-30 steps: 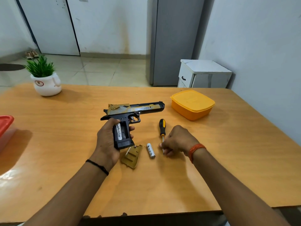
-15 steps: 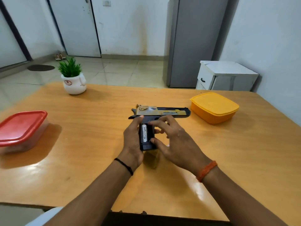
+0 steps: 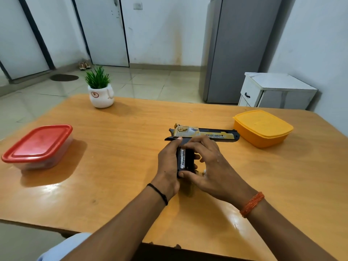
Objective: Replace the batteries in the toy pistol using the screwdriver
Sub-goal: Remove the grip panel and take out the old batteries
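The black and gold toy pistol (image 3: 216, 135) lies on its side on the wooden table (image 3: 122, 166), barrel pointing right. My left hand (image 3: 167, 164) wraps the black grip from the left. The grip's battery bay is uncovered, and a white-labelled battery (image 3: 182, 159) sits in it. My right hand (image 3: 212, 166) is on the grip from the right, forefinger at the bay's top end and thumb at its bottom end. The gold cover (image 3: 189, 190) lies partly hidden under my hands. My right hand hides the screwdriver and any loose battery.
A red-lidded container (image 3: 37, 146) stands at the left and a yellow lidded box (image 3: 261, 127) just right of the muzzle. At the table's far edge there is a potted plant (image 3: 100, 95). The near table edge runs below my forearms.
My right hand left the spot beside the screwdriver and loose battery and came onto the pistol grip. Its thumb has now settled at the grip's bottom. The view swung to the left.
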